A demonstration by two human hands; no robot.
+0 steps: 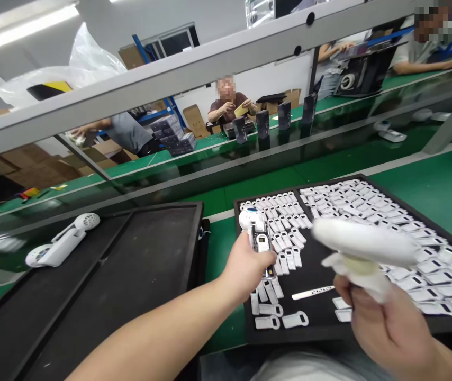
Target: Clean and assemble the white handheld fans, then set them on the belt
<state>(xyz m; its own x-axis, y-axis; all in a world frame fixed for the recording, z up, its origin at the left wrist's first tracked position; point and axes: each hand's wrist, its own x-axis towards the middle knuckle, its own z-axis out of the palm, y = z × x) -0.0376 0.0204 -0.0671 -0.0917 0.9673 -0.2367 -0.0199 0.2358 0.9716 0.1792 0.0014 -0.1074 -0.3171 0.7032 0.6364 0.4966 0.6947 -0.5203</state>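
My left hand (pixel 245 264) grips a white device with a round vented head (pixel 263 241). The device's front is uncovered and shows dark inner parts and a small display. My right hand (pixel 388 323) is closed around a white oblong object (pixel 364 241), smeared by motion, with crumpled white material below it; its kind cannot be made out. Beneath both hands lies a black tray (pixel 309 330) with rows of white plastic covers (pixel 369 203), each with a ring end and a dark window. A white perforated strip (pixel 312 292) rests between the hands.
At left, another black tray (pixel 146 264) bears a white device with two round vented ends (pixel 65 241). Beyond runs a green conveyor (pixel 250 185) with white devices (pixel 389 131) at right. A metal beam (pixel 194 58) crosses above. Dark boxes (pixel 263 124) and co-workers are across the line.
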